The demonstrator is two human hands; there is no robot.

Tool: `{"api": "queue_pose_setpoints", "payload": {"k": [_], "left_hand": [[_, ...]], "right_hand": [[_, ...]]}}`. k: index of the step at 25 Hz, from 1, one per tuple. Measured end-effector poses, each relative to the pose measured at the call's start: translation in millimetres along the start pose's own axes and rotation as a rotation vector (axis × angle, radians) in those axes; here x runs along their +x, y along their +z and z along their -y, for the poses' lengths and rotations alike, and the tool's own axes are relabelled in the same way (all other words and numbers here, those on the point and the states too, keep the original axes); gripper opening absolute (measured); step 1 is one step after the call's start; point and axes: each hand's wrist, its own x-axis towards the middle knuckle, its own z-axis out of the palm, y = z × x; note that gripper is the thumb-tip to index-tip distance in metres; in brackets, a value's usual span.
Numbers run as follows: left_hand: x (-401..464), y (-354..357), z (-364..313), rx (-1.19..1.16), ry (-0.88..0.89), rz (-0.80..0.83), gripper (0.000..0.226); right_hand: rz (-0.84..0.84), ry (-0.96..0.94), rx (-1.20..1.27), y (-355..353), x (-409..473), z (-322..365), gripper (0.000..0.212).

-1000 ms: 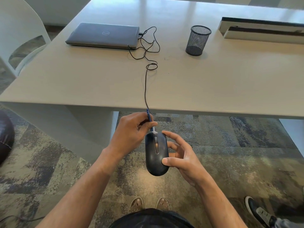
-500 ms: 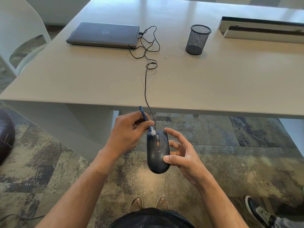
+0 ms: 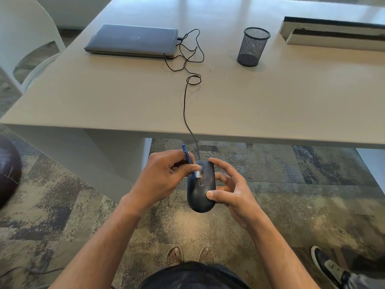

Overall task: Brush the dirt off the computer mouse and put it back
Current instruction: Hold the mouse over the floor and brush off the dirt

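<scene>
A dark computer mouse is held in the air in front of the table edge, over the carpet. My right hand grips it from the right side, thumb on its top and fingers curled round the far side. My left hand pinches a small blue brush with white bristles. The bristles touch the mouse beside its scroll wheel. The mouse's black cable runs up over the table edge to the closed grey laptop.
A grey table carries the laptop at the back left and a black mesh pen cup at the back right. A white chair stands at the left. Another person's shoe shows at the lower right, my feet below.
The brush has moved down from the mouse's front tip onto its top beside the scroll wheel. Both hands with the mouse have risen slightly toward the table edge.
</scene>
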Motion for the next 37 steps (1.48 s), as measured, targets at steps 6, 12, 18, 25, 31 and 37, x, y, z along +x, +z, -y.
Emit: {"api": "queue_pose_setpoints", "payload": {"k": [6,12,18,25,31,37], "left_hand": [[-2,0,0,-0.153,-0.106,0.077,0.018],[1,2,0,-0.347,-0.214,0.065,0.02],[5,2,5,-0.436,-0.263,-0.125,0.022],[2,7,3,-0.279,-0.219,0.037,0.025],[9,10,0,-0.406,-0.242,-0.061,0.025],[11,-5,5,-0.251,-0.183,0.046,0.016]], "right_hand": [[-0.02,-0.007,-0.017,2,5,-1,0.079],[-0.02,-0.001,-0.013,3,7,-1,0.079],[-0.032,-0.002,0.013,2,10,3,0.081],[-0.025,0.0,-0.029,3,14,0,0.08],[-0.029,0.013,0.004,3,17,1,0.079],[-0.027,0.012,-0.007,1,19,0,0.081]]}}
